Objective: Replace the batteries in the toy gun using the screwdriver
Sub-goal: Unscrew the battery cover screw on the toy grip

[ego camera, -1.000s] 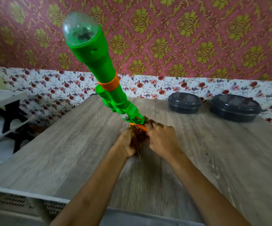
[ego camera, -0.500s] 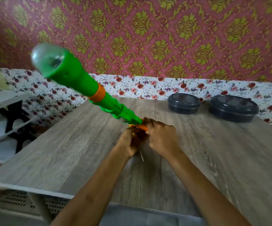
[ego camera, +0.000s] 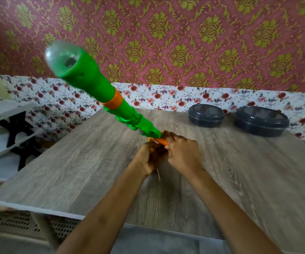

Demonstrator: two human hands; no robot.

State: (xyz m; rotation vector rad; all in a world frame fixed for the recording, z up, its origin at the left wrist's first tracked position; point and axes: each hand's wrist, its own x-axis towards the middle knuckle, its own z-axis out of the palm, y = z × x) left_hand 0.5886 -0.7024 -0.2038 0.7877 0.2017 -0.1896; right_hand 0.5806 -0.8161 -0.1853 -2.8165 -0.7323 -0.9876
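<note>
**Both hands closed over the gun's rear end**

Above the grey wood-grain tabletop [ego camera: 74, 171], the blurred green plastic toy gun [ego camera: 100, 88] slants toward 10 o'clock. The right hand [ego camera: 181, 154] has its grip wrapped round the gun's orange rear. The left hand [ego camera: 149, 156] has its grip curled round the thin metal screwdriver [ego camera: 158, 174], handle hidden, shaft poking out at 6 o'clock.

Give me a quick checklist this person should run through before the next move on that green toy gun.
1. Toy gun held: the right hand grips its orange end, with the barrel raised off the table. Ok.
2. Screwdriver in hand: the left hand seems to hold it, and its thin shaft pokes out beneath. Ok.
3. Screwdriver tip on a screw: the free end points away from the gun. Not ok.
4. Battery cover open: hidden by the hands. Cannot tell.
5. Fresh batteries in reach: none visible; the two dark containers at the back have lids on. Cannot tell.
</note>
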